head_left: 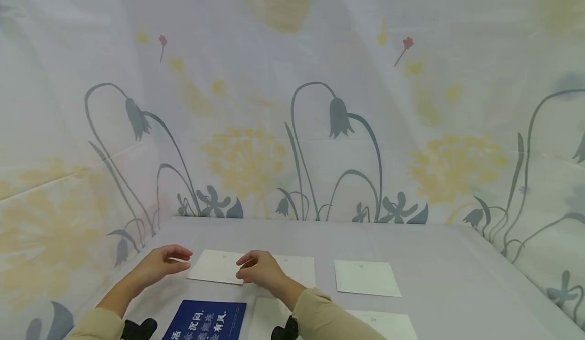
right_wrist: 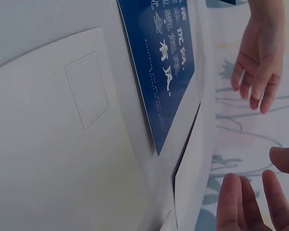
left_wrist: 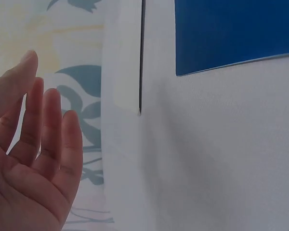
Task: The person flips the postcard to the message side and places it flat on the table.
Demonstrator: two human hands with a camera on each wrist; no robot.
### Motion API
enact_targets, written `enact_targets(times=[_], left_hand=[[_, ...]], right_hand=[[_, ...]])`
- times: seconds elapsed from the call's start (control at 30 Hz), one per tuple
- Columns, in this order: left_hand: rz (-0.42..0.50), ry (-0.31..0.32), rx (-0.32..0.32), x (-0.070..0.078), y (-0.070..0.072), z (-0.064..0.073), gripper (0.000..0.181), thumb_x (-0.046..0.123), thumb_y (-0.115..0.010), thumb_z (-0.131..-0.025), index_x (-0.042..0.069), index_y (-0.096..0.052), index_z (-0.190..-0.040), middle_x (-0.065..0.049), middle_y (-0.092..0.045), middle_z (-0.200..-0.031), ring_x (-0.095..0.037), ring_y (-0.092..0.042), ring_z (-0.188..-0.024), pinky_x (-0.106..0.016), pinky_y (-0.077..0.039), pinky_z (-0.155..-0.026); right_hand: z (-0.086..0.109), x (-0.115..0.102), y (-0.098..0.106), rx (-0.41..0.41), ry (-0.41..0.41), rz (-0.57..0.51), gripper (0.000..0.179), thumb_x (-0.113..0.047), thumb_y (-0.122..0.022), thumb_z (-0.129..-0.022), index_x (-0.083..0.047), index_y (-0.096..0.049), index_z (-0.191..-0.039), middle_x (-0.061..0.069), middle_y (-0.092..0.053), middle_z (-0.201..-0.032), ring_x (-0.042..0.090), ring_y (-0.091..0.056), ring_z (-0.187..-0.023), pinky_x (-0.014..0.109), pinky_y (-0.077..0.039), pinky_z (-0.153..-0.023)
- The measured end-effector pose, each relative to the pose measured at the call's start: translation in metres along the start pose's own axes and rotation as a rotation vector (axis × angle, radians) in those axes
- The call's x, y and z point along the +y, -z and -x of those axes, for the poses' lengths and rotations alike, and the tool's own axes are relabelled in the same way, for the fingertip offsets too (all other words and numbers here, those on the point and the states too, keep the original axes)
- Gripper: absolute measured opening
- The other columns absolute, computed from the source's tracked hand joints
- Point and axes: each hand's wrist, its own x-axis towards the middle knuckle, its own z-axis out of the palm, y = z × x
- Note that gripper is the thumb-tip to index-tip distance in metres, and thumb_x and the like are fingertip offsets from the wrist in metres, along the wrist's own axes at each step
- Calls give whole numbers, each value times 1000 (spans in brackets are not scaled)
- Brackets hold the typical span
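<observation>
My left hand (head_left: 164,264) hovers at the left side of the table, its fingers loosely bent and holding nothing. Just to its right lies a white postcard (head_left: 210,266). My right hand (head_left: 265,271), also holding nothing, overlaps that card's right end and a second white postcard (head_left: 301,269) in the head view. Nearer to me is a blue postcard (head_left: 207,319) with white writing, lying between the two forearms. In the right wrist view the fingers (right_wrist: 229,204) of the right hand are apart, and a close white postcard (right_wrist: 48,144) shows a dotted stamp box.
More white postcards lie to the right, one in the back row (head_left: 367,278) and one in front (head_left: 388,325). Another white postcard (head_left: 265,317) is partly hidden under the right forearm. A flower-patterned curtain (head_left: 311,152) rises behind the white table (head_left: 457,269).
</observation>
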Motion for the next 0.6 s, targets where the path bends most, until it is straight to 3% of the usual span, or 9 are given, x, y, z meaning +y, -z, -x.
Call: enact_targets(times=[0.3,0.5,0.6], left_hand=[[23,-55,-120,2,-3,18,39,20,-72,-81,-6,-59,-108,-17,-61,-106,-30,-59,-97,-39,-52,-80],[24,-128,-188,0,-1,26,38,18,-76,-78,-5,-59,-104,-17,-61,-105,-36,-56,-102,-40,-49,-85],[27,-190,-240,-4,0,31,34,16,-75,-78,-4,-60,-102,-17,-60,-106,-26,-56,-101,-33,-49,-87]], right_hand=[[12,-4,1,-62,47,109,20,-1,-75,-71,1,-66,-88,1,-59,-79,10,-55,-70,23,-46,-58],[21,-7,2,-132,81,251,21,-7,-78,-70,-8,-68,-88,-3,-60,-89,16,-56,-87,26,-48,-70],[26,-9,1,-177,100,334,23,-10,-79,-69,-12,-68,-90,-9,-59,-95,21,-55,-97,30,-47,-77]])
